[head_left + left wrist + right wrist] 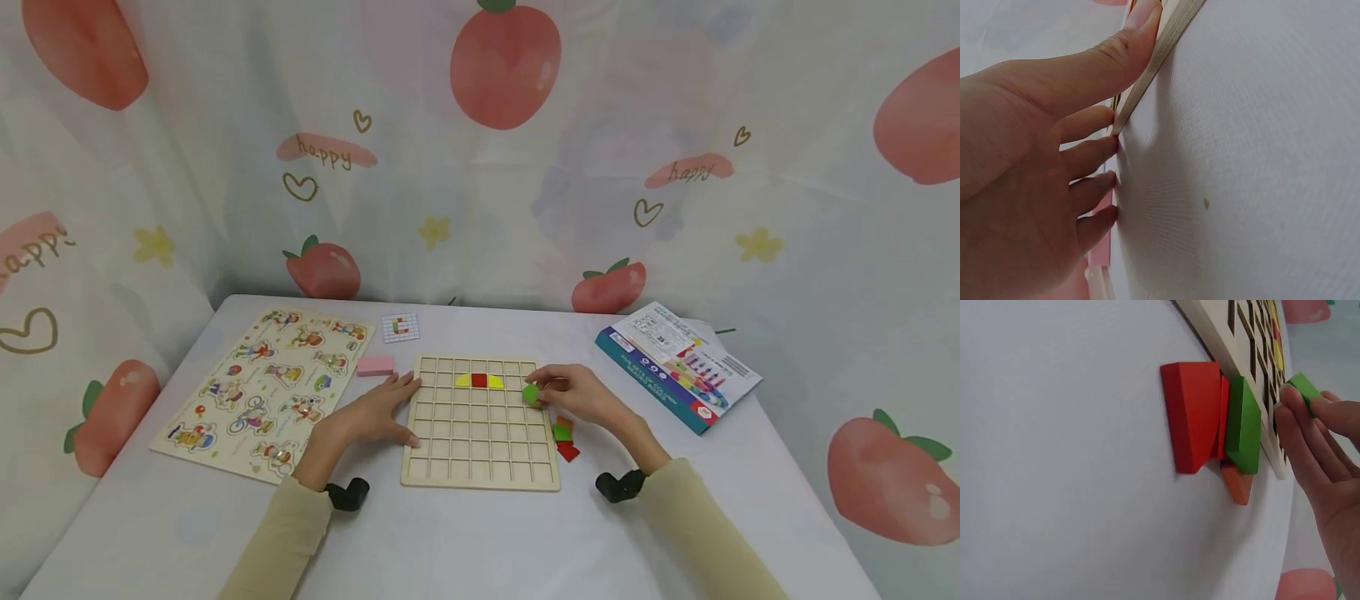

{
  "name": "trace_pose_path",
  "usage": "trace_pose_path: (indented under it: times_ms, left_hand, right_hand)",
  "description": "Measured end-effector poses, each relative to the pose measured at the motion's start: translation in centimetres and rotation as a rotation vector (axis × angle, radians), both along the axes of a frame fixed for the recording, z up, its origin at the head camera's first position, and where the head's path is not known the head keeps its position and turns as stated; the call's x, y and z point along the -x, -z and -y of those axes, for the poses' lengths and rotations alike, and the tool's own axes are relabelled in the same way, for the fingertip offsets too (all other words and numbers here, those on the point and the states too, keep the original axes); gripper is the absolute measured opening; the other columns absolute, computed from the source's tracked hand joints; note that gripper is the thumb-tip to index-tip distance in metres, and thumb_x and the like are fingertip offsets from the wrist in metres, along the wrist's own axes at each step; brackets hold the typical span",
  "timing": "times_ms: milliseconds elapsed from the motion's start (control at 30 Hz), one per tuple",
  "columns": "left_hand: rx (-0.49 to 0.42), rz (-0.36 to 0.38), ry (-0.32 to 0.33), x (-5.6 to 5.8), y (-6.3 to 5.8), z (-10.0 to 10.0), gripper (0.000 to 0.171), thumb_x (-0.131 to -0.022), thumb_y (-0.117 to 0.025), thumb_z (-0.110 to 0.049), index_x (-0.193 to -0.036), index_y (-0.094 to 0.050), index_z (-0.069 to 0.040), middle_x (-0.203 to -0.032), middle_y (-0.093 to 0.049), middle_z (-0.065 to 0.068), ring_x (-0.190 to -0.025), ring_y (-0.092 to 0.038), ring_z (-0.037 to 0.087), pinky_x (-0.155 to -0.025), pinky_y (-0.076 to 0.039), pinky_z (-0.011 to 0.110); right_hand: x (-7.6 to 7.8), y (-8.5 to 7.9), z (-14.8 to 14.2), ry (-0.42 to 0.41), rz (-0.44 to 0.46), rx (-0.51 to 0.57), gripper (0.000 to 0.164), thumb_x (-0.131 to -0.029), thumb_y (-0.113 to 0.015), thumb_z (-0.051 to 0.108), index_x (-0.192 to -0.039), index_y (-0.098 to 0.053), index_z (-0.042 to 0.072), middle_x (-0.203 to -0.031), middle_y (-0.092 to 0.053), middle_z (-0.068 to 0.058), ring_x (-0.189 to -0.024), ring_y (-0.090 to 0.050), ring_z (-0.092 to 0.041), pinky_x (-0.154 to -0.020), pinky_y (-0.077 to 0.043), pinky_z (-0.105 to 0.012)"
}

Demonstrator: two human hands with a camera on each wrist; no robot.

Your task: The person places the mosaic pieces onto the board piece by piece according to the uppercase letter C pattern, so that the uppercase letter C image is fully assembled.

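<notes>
A wooden grid board (480, 454) lies flat on the table, with a red square block (479, 381) between two yellow curved blocks (463, 381) in an upper row. My left hand (370, 414) rests along the board's left edge, its fingers spread and its thumb (1107, 69) against the wood. A green block (1302, 383) is pinched between the thumb and fingers of my right hand (576, 392), over the board's upper right edge. Beside that edge lie loose blocks: a red one (1191, 415), a green one (1244, 428) and an orange one (1239, 483).
Left of the board lies a wooden picture puzzle (247, 392), with a pink block (375, 366) near its right edge. A small patterned card (401, 327) sits at the back. At the right stands a flat box (675, 367), and a patterned curtain (480, 183) hangs behind the table.
</notes>
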State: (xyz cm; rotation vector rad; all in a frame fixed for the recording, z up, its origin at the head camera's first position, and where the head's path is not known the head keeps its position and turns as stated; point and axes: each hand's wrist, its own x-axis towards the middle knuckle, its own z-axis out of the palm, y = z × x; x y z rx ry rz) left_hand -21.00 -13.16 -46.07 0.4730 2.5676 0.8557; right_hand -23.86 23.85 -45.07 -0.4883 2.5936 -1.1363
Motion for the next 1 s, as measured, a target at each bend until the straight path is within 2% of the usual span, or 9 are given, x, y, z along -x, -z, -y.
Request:
trace_pose_path:
  times_ms: [267, 500, 767, 1000]
  left_hand:
    - [0.015, -0.002, 0.005, 0.2, 0.1, 0.1, 0.102, -0.081, -0.088, -0.032, -0.163, -0.03, -0.01, -0.172, -0.019, 0.012, -0.161, -0.007, 0.036, -0.127, -0.017, 0.059]
    - [0.007, -0.002, 0.007, 0.2, 0.1, 0.1, 0.102, -0.081, -0.088, -0.031, -0.163, -0.03, -0.01, -0.172, -0.019, 0.012, -0.161, -0.007, 0.036, -0.127, -0.017, 0.059]
    - [0.014, -0.008, 0.005, 0.2, 0.1, 0.2, 0.102, -0.081, -0.088, -0.032, -0.162, -0.031, -0.009, -0.172, -0.02, 0.012, -0.16, -0.008, 0.037, -0.127, -0.018, 0.06]
    - [-0.004, 0.008, 0.006, 0.1, 0.1, 0.0, 0.102, -0.081, -0.088, -0.03, -0.162, -0.031, -0.009, -0.172, -0.019, 0.013, -0.161, -0.007, 0.037, -0.128, -0.016, 0.058]
  right_hand:
    - [0.4, -0.2, 2.1, 0.02, 0.013, 0.004, 0.035, -0.095, -0.073, 0.01, -0.129, -0.072, 0.009, -0.114, -0.073, -0.008, -0.103, -0.068, -0.023, -0.096, -0.06, -0.037]
    - [0.6, 0.0, 3.8, 0.015, -0.021, -0.002, 0.036, -0.091, -0.077, 0.011, -0.127, -0.073, 0.008, -0.106, -0.073, -0.006, -0.093, -0.065, -0.02, -0.09, -0.058, -0.031]
    - [0.8, 0.1, 5.4, 0.019, -0.011, 0.018, 0.032, -0.091, -0.079, 0.013, -0.122, -0.075, 0.009, -0.106, -0.073, -0.005, -0.094, -0.065, -0.019, -0.09, -0.058, -0.031]
    - [1.0, -0.1, 6.8, -0.025, -0.004, 0.018, 0.029, -0.091, -0.079, 0.015, -0.118, -0.075, 0.007, -0.106, -0.074, -0.004, -0.093, -0.065, -0.017, -0.089, -0.057, -0.031]
